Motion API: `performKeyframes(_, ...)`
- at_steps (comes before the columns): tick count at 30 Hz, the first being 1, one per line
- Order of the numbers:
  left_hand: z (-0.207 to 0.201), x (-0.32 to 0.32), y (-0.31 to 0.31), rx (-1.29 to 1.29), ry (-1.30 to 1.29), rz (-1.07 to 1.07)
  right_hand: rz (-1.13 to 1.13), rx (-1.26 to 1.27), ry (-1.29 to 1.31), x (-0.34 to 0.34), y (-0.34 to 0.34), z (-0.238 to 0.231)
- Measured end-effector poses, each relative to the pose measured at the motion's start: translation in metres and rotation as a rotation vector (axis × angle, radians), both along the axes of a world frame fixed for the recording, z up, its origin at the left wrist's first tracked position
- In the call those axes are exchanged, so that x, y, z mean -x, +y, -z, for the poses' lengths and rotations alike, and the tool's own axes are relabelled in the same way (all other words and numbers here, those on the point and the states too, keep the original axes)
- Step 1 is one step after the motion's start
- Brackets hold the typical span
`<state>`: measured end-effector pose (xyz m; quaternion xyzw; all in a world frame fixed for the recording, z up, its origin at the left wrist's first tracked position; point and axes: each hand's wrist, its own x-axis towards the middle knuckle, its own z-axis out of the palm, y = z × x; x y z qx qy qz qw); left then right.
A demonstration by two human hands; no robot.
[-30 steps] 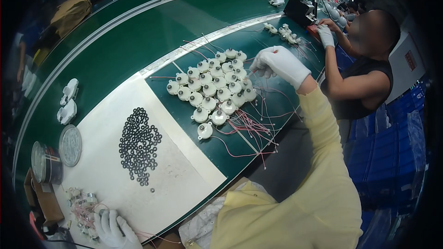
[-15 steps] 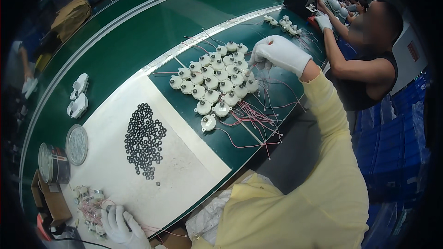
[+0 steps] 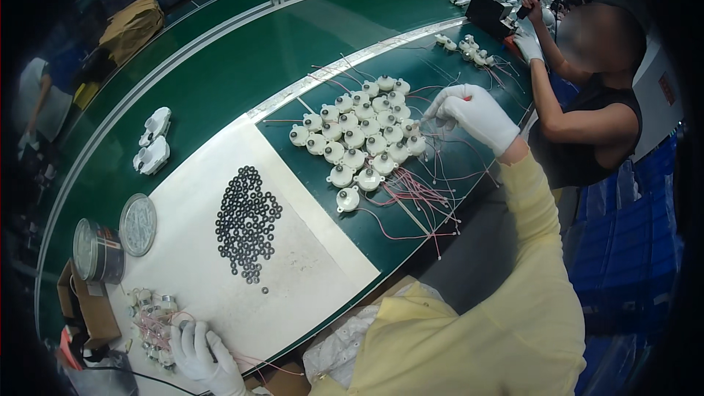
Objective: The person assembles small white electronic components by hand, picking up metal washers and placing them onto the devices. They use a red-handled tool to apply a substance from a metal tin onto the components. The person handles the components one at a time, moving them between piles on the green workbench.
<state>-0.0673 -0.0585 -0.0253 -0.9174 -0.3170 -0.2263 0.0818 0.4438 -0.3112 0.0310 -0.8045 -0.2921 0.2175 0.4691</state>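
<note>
A cluster of small round white gear motors [image 3: 369, 137], each with a dark knob on top, stands on the green bench top. At its right edge hovers my gloved right hand [image 3: 477, 117], fingers curled into a pinch; whatever they hold is too small to make out. Pink and white wires [image 3: 422, 194] trail from the cluster below that hand. At the lower left, my gloved left hand [image 3: 202, 356] rests beside a heap of motors with tangled pink wires [image 3: 152, 323]. Its fingers are stretched out and slightly apart, their tips at the heap.
Many black rings [image 3: 248, 224] lie on a white sheet [image 3: 323, 249]. To the left stand a round tin [image 3: 99, 251], its lid [image 3: 138, 224] and a cardboard box [image 3: 92, 308]. White housings [image 3: 152, 141] sit on the green belt. A co-worker [image 3: 587, 95] works at the far right.
The whole view has shifted, so the bench appears farther right. My right hand has moved slightly right and nearer along the cluster's edge. My left hand stays by the heap. The co-worker's dark tool has tilted.
</note>
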Motion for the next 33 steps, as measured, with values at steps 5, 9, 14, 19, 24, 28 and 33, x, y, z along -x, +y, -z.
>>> performKeyframes(5,-0.001,-0.001,0.001,-0.007,0.010,-0.011,-0.015,-0.087,0.026,0.002,0.002,0.007)
performKeyframes(9,0.000,-0.002,-0.001,0.018,0.010,-0.010,-0.045,-0.056,0.037,0.004,-0.006,0.012)
performKeyframes(14,-0.002,-0.004,0.001,0.027,0.020,0.021,-0.010,-0.130,0.073,0.008,-0.018,0.019)
performKeyframes(19,-0.003,-0.006,-0.002,0.026,0.019,-0.009,0.036,-0.142,-0.010,0.013,-0.025,0.016)
performKeyframes(24,-0.007,-0.008,-0.003,0.032,0.040,-0.022,-0.006,-0.147,-0.048,0.017,-0.018,0.023)
performKeyframes(28,-0.005,-0.008,-0.002,0.021,0.030,-0.005,-0.019,-0.138,-0.043,0.016,-0.023,0.027)
performKeyframes(33,-0.007,-0.008,-0.002,0.025,0.034,-0.008,-0.020,-0.138,-0.040,0.015,-0.031,0.025)
